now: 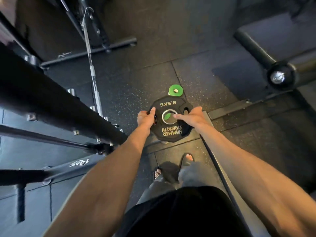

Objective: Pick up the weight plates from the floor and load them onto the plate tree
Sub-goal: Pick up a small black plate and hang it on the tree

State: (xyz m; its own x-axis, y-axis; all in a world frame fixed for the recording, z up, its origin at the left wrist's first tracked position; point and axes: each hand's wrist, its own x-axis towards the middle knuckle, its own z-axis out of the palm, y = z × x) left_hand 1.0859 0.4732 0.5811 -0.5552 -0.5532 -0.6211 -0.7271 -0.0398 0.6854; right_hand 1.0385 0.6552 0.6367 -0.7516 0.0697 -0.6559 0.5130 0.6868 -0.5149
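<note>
Black plate looked matt and rubber-coated, its hub lined by a bright polished metal ring. Green plate was smooth with a slight sheen. Floor was matt, grainy, speckled rubber. Bar, far left, was glossy chrome.

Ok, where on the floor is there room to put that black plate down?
The black rubber weight plate could go on bare speckled floor right of the small green disc, up to the black padded roller and steel floor frame. More lies beyond the disc. Left is crowded: black rack beams, chrome bar.
</note>
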